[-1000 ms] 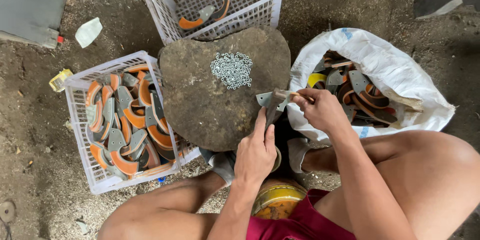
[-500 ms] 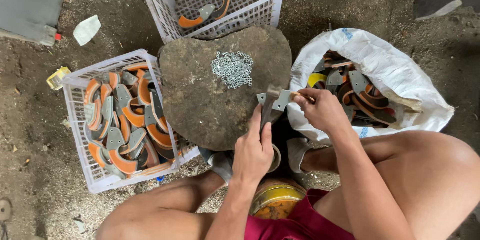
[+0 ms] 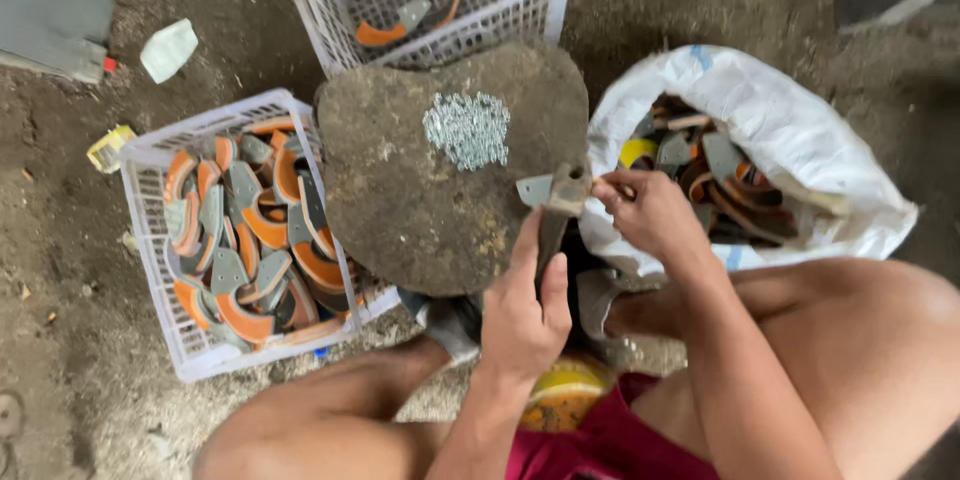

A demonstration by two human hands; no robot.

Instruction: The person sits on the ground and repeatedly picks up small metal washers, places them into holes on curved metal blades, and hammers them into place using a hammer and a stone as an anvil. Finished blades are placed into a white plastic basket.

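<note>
My left hand (image 3: 522,315) is closed around the dark handle of a hammer-like tool whose rusty head (image 3: 570,190) rests at the right edge of a flat brown stone (image 3: 420,210). My right hand (image 3: 650,215) pinches a small grey metal piece (image 3: 534,190) against that tool head. A heap of small silvery rivets (image 3: 466,128) lies on the stone just above both hands.
A white crate (image 3: 150,155) at the left is full of curved orange-and-grey pieces. Another white crate (image 3: 330,30) at the top holds a few. A white sack (image 3: 790,100) of mixed pieces is at the right. Dirt floor all round; my bare legs frame the bottom.
The grey piece has been turned slightly in my right hand at the stone's edge. My left hand has stayed on the handle.
</note>
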